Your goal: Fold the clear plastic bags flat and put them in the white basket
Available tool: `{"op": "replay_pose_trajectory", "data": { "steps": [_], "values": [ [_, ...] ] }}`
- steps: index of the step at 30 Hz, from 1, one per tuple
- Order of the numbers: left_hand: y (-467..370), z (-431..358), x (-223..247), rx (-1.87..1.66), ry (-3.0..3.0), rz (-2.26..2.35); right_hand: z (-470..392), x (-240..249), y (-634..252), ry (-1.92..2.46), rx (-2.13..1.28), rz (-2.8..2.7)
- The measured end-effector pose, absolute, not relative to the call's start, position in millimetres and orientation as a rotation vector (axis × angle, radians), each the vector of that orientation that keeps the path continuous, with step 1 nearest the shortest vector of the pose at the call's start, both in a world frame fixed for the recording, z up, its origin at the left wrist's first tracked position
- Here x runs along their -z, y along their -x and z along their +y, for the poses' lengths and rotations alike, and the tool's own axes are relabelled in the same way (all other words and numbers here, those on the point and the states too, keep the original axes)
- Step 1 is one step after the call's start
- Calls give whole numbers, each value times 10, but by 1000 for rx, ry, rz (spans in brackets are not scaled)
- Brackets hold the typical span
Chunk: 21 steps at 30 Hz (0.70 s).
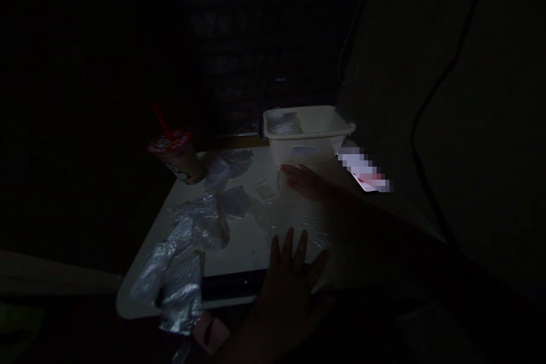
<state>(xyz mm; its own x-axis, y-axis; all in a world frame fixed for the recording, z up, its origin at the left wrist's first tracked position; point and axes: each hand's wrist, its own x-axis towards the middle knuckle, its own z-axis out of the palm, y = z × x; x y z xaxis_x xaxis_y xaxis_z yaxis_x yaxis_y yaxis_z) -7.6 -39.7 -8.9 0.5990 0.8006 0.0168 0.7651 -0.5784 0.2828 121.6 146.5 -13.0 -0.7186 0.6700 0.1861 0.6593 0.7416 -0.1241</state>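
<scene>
The scene is very dark. My left hand (292, 278) lies palm down with fingers spread at the near edge of a clear plastic bag or sheet (294, 226) on the white table. Farther up, my right hand (305, 182) reaches in from the right with its fingers stretched out, flat over the far part of the same plastic. Just left of its fingertips is a small pale square packet (265, 189). Neither hand grips anything that I can see.
Crumpled clear plastic bags (191, 227) cover the table's left side, some hanging over the front edge. A lidded drink cup (181, 162) with a red straw stands at the left. Behind are a white plastic bin (301, 151) holding clear packets and a bright, pixelated object (362, 169).
</scene>
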Motion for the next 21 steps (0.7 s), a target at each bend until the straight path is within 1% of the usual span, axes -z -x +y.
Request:
{"op": "replay_pose_trajectory", "data": {
  "steps": [6, 9, 16, 18, 21],
  "values": [
    [9, -394, 110, -247, -2565, 1276, 1030, 94, -1156, 678, -83, -2900],
    [-41, -396, 162, -261, -2580, 1273, 1040, 142, -1045, 749, -57, -2915],
    [-112, -412, 223, -263, -2608, 1389, 1463, 132, -843, 988, -26, -2820],
    [-115, -410, 214, -251, -2601, 1397, 1419, 89, -876, 958, -35, -2802],
    [-118, -405, 208, -219, -2603, 1395, 1234, 69, -935, 776, -39, -2840]
  ]
}}
